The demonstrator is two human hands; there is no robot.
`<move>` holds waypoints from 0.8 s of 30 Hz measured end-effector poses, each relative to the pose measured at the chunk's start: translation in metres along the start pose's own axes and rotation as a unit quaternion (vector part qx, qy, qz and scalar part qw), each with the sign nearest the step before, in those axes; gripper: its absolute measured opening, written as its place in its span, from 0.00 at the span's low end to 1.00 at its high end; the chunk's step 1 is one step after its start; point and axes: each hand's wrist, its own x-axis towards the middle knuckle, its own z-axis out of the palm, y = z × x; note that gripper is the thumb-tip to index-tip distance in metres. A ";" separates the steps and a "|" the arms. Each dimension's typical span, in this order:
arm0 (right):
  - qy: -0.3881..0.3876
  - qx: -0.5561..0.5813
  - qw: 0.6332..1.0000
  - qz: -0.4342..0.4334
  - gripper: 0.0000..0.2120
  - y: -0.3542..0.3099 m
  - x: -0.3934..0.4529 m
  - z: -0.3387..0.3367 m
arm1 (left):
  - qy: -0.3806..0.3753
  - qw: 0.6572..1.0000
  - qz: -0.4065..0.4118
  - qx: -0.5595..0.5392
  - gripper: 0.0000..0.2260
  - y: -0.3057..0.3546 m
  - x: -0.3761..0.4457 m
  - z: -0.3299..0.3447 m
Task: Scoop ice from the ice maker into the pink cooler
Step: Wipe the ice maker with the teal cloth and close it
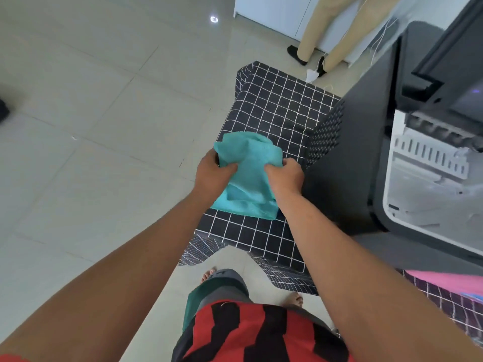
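Both hands are bunched into a teal cloth [248,176]. The left hand [213,171] has its fingers curled into the cloth's left edge, and the right hand [283,176] grips a fold on the right side, so the 2 hands hold it gathered between them, just above a table covered in a black cloth with a white grid [271,105].

The ice maker [392,158] stands just to the right of the hands on that table, a dark machine with its lid [449,48] raised and its pale inner basket [431,158] exposed. I cannot make out any ice in it. A pink edge at the lower right, beside and below the machine, is probably the cooler [444,279]; only a strip of it shows. No scoop is visible.

The cloth is soft and light and needs no care. Ice, by contrast, would likely be slippery, wet and loose, so it is best lifted with a scoop held by its handle rather than with bare fingers, and carried low over the short gap to the cooler.

A second person's legs [326,30] stand at the far side.
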 end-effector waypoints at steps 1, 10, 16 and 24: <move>-0.002 0.002 1.000 -0.027 0.07 -0.006 -0.008 -0.009 | -0.003 0.999 0.009 -0.037 0.13 0.009 -0.005 -0.007; 0.021 0.127 0.964 -0.234 0.12 -0.074 -0.089 -0.134 | -0.030 0.982 0.123 -0.143 0.14 0.136 -0.052 -0.034; 0.045 0.196 0.955 -0.219 0.15 -0.071 -0.099 -0.209 | -0.097 0.974 0.160 -0.125 0.17 0.201 -0.076 0.001; 0.047 0.110 0.979 -0.164 0.10 -0.020 -0.064 -0.229 | -0.116 0.989 0.088 -0.015 0.14 0.181 -0.061 0.066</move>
